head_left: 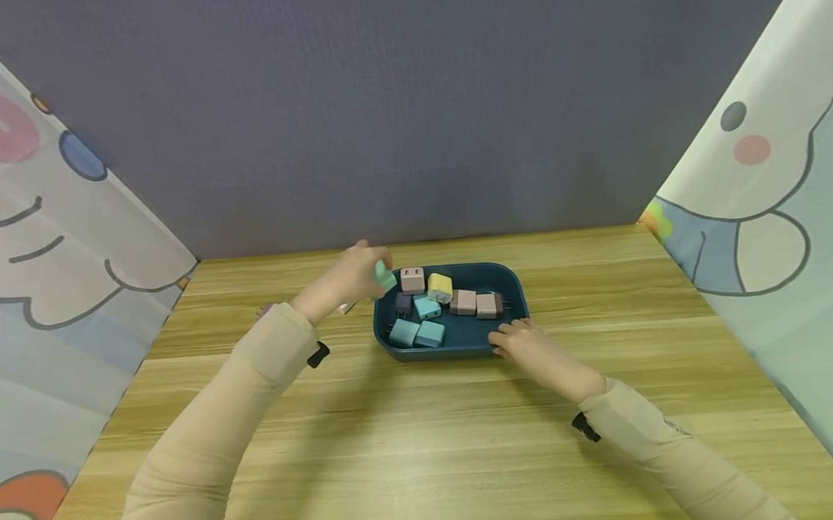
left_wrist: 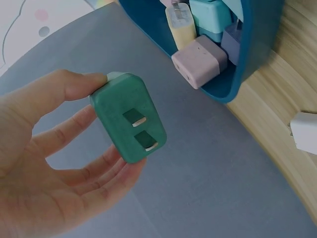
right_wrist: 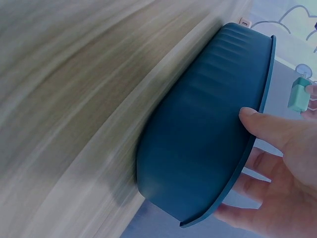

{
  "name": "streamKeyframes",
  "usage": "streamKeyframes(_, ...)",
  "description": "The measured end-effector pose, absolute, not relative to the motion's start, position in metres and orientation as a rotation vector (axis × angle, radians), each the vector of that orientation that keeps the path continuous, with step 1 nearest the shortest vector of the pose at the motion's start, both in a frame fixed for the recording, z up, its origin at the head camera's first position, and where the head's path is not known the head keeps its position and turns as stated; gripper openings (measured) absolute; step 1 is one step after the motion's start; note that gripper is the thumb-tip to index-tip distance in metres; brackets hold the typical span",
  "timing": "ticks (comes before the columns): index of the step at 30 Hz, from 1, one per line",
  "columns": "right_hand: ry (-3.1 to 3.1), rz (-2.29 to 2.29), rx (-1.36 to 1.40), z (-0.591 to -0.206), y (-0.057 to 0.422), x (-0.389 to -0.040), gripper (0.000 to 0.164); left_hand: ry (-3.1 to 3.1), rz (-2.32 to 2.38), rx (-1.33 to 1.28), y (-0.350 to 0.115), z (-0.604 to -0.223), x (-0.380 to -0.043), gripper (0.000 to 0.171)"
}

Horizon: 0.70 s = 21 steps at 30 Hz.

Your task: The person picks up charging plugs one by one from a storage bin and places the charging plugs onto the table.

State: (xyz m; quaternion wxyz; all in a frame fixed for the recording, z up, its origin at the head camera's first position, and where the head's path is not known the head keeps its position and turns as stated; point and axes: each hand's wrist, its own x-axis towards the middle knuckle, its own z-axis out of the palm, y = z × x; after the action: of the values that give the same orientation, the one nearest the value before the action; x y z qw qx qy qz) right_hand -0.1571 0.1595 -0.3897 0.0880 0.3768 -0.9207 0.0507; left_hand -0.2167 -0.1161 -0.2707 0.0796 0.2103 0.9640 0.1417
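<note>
My left hand (head_left: 346, 280) pinches a green wall charger (left_wrist: 116, 106) between thumb and fingertips, above the left rim of a dark blue plastic basket (head_left: 462, 353). In the left wrist view, the charger's face shows two rectangular slots. My right hand (right_wrist: 292, 163) grips the basket's near right rim, thumb on the outer wall and fingers over the inside. Several chargers lie in the basket: a yellow one (head_left: 440, 288), a pink one (head_left: 412, 280), a dark purple one (head_left: 404, 304), light blue ones (head_left: 430, 334) and pink-and-brown ones (head_left: 489, 306).
A white charger (left_wrist: 305, 132) lies on the wooden table left of the basket, partly behind my left hand in the head view. A reddish piece (head_left: 265, 308) shows past my left wrist. A grey panel (head_left: 410, 121) stands behind the table, with cartoon-printed curtains (head_left: 765, 245) on both sides.
</note>
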Motion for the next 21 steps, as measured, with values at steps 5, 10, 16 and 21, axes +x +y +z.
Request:
streamKeyframes(5,-2.736,0.143,1.122,-0.39,0.16,-0.158,0.007,2.908,0.454,0.609,-0.124,-0.271,-0.214,0.039)
streamKeyframes(10,-2.737,0.152,1.116,-0.391,0.16,-0.157,0.007,2.92,0.519,0.578,-0.132,-0.274,-0.212,0.039)
streamKeyframes(16,-2.759,0.155,1.11,-0.391,0.16,-0.157,0.007,2.922,0.56,0.562,-0.142,-0.278,-0.212,0.038)
streamKeyframes(21,-2.765,0.141,1.108,-0.391,0.16,-0.157,0.006,2.932,0.561,0.541,-0.149,-0.285,-0.212,0.037)
